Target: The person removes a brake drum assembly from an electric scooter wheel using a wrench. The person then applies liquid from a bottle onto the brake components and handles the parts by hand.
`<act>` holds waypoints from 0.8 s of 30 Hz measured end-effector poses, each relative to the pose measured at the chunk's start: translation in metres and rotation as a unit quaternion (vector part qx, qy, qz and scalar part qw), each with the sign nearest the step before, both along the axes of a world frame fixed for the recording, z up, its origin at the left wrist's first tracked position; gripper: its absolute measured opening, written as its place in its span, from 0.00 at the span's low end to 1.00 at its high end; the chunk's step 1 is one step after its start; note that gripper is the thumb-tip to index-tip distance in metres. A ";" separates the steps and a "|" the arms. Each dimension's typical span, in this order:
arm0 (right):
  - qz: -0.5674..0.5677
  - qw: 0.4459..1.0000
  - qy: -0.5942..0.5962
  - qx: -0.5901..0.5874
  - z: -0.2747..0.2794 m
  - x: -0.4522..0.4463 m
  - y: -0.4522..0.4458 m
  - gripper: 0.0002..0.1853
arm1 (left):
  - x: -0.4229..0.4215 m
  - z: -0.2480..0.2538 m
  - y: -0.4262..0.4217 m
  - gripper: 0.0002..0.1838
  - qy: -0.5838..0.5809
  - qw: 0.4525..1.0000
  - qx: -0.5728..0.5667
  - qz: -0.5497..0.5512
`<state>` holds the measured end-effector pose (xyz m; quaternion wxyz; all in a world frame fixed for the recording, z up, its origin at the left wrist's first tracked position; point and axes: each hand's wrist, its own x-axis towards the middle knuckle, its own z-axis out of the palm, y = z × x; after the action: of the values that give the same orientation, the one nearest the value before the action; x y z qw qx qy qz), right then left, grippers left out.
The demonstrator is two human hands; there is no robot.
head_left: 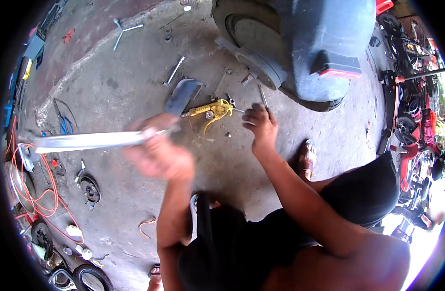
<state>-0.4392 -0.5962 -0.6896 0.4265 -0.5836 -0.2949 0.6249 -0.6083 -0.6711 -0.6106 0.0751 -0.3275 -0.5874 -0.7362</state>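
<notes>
Right-edge glare, fisheye curvature, left hand (160, 153) blurred

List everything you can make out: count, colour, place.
Vehicle: one, blue-grey, upper right.
Trigger tool: one, yellow, floor centre.
Curved panel: one, dark grey, beside trigger tool.
Three-armed wrench: one, silver, upper left.
Straight wrench: one, silver, above panel.
Small metal parts: several, grey, floor.
Looped tool: one, red, upper left.
Hose: uncounted, orange, left edge.
Round part: one, dark, left floor.
Tyres: at least two, black, lower left.
Mixed clutter: uncounted, many colours, right edge.
Silver bar: one, silver, in left hand.
Clothing: uncounted, black, bottom centre.
Sandalled feet: at least two, below centre.
Left hand: one, blurred, left of centre.
Right hand: one, right of trigger tool.
</notes>
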 end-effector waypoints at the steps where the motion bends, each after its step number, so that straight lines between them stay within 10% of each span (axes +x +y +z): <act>1: 0.002 1.000 -0.008 -0.029 -0.005 0.013 0.000 0.19 | 0.008 -0.030 0.010 0.10 0.085 0.995 -0.058 -0.005; 3: 0.019 0.998 -0.019 -0.055 -0.012 0.032 0.000 0.18 | 0.014 -0.052 0.019 0.07 -0.034 0.916 -0.314 -0.246; 5: 0.041 0.997 -0.037 -0.058 -0.008 0.037 0.006 0.19 | 0.014 -0.022 0.018 0.05 -0.257 0.836 -0.406 -0.265; 8: 0.035 0.997 -0.040 -0.048 -0.008 0.052 0.007 0.20 | 0.018 0.040 0.014 0.08 -0.239 0.964 -0.031 -0.113; 10: 0.037 0.998 -0.019 -0.043 -0.009 0.047 0.019 0.21 | 0.022 0.002 0.032 0.11 -0.019 0.996 0.025 -0.078; 12: 0.064 0.997 0.004 -0.036 -0.008 0.043 0.020 0.21 | 0.015 -0.018 0.033 0.08 -0.203 0.758 -0.465 -0.409; 13: 0.083 0.996 0.013 -0.032 -0.005 0.041 0.021 0.21 | 0.022 -0.025 0.037 0.06 -0.323 0.733 -0.482 -0.356; 16: 0.108 0.994 0.013 -0.029 -0.002 0.021 0.033 0.19 | 0.014 -0.021 0.020 0.05 -0.304 0.920 -0.161 -0.187; 19: 0.127 0.990 0.053 -0.016 0.010 0.007 0.034 0.18 | 0.029 -0.031 0.030 0.05 -0.279 0.949 -0.025 -0.145; 21: 0.100 0.991 0.087 0.006 0.020 -0.004 0.035 0.19 | 0.011 -0.023 0.044 0.08 -0.407 0.642 -0.445 -0.474; 24: 0.108 0.983 0.144 0.043 0.023 -0.014 0.048 0.17 | 0.011 -0.024 0.040 0.07 -0.302 0.836 -0.310 -0.338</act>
<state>-0.4535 -0.5482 -0.6663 0.4191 -0.4335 -0.3187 0.7313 -0.5970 -0.6315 -0.6344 -0.4654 -0.2730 -0.6309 -0.5576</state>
